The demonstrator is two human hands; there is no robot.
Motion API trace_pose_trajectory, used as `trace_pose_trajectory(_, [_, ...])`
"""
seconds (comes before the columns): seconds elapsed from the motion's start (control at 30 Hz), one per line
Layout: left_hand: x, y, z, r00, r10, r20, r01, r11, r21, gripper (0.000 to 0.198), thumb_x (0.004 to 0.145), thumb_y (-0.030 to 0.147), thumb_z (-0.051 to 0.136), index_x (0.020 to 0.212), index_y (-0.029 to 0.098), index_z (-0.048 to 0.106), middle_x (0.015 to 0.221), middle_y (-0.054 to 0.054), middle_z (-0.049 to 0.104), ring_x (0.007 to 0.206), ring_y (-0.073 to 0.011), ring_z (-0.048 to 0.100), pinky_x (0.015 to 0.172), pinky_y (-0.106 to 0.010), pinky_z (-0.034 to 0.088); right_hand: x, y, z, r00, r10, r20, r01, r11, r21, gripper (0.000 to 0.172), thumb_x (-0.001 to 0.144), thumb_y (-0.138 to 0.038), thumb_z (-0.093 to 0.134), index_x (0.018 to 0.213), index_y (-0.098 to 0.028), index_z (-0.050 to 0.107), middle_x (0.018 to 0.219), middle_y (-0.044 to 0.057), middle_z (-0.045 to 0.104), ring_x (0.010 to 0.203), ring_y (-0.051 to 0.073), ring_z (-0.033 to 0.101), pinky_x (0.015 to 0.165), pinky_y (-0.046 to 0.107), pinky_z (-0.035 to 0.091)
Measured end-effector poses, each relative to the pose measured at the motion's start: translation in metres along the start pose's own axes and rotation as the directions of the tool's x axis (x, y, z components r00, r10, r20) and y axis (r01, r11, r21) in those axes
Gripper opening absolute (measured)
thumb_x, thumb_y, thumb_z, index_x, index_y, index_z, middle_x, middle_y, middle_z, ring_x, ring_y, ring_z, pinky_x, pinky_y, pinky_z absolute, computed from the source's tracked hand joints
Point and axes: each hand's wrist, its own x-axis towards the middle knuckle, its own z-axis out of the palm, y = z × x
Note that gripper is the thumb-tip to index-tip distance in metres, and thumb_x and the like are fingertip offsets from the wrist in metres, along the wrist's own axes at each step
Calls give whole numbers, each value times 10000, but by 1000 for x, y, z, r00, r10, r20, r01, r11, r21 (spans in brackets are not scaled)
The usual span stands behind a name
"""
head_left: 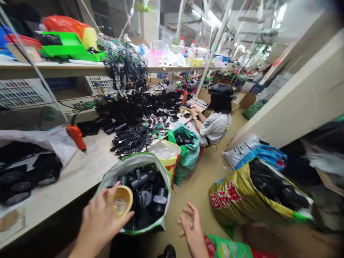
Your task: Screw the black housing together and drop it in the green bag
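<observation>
My left hand [100,218] is closed round a small yellow bowl [123,202] with small light-coloured pieces inside, held over the left edge of a bag [166,215] full of black plastic parts [145,197]. My right hand [191,227] hangs over the floor to the right of that bag, fingers spread and a little curled, holding nothing. On the workbench [99,157] beyond lie heaps of black cables [131,138] and black parts. An orange power screwdriver [76,137] hangs above the bench at the left.
Another person [219,122] sits farther along the bench beside a green bag [188,154]. A gold sack [242,200] of black items stands on the floor at right, before a pillar. A shelf [88,70] with green trays [66,44] runs above the bench.
</observation>
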Motion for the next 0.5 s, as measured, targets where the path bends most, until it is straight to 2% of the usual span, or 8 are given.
trace_pose_trajectory(0.07, [-11,68,-12,985,144,98,-105,939,-328,938,713,448,797,1472,174,319,1225,-182,467,1082,-377,502,912,-542,447,-9,-24,-24,998,18,64,-24,996,88,855,671,-781,672,1320,-256,488,1285,160,549,830,242,686,547,301,536])
trace_pose_trajectory(0.1, [-16,101,-17,956,238,171,-131,870,-476,975,691,386,815,1488,187,290,1295,-203,429,1176,-403,454,970,-589,405,-14,-33,-37,994,43,96,-54,992,116,880,660,-776,691,1340,-260,479,1317,169,535,906,270,689,576,314,554])
trace_pose_trajectory(0.2, [-28,188,-30,862,450,234,-236,764,-600,1065,616,481,843,1498,250,294,1348,-166,429,1220,-357,457,1044,-540,398,-22,-42,-80,967,136,216,-188,951,246,940,671,-755,705,1421,-279,395,1325,174,576,985,314,695,608,341,573])
trace_pose_trajectory(0.27, [-31,231,-34,808,534,251,-271,713,-647,1105,556,437,862,1498,248,317,1354,-164,444,1236,-365,450,1075,-546,380,-21,-35,-106,953,178,245,-263,887,379,942,660,-715,746,1413,-267,400,1282,147,640,1009,306,701,704,355,588])
trace_pose_trajectory(0.33, [-30,262,-34,759,599,256,-301,671,-678,1138,506,397,876,1497,232,340,1365,-181,456,1249,-396,445,1084,-579,372,-16,-25,-128,958,218,186,-282,830,482,901,593,-656,825,1320,-238,496,1224,116,692,1058,300,693,829,356,578])
trace_pose_trajectory(0.4, [-24,281,-32,703,665,253,-311,607,-732,1185,489,452,888,1503,195,331,1377,-202,469,1252,-413,454,1097,-593,366,-6,-17,-146,966,244,80,-248,807,536,837,520,-617,880,1189,-210,585,1127,103,736,1061,314,694,861,357,573])
trace_pose_trajectory(0.5, [-9,296,-21,654,708,266,-160,473,-866,1220,604,644,806,1538,164,184,1506,-223,359,1377,-387,365,1187,-546,267,13,-16,-162,967,250,-53,-175,798,577,789,489,-630,888,1090,-187,631,968,99,772,969,332,723,789,356,587])
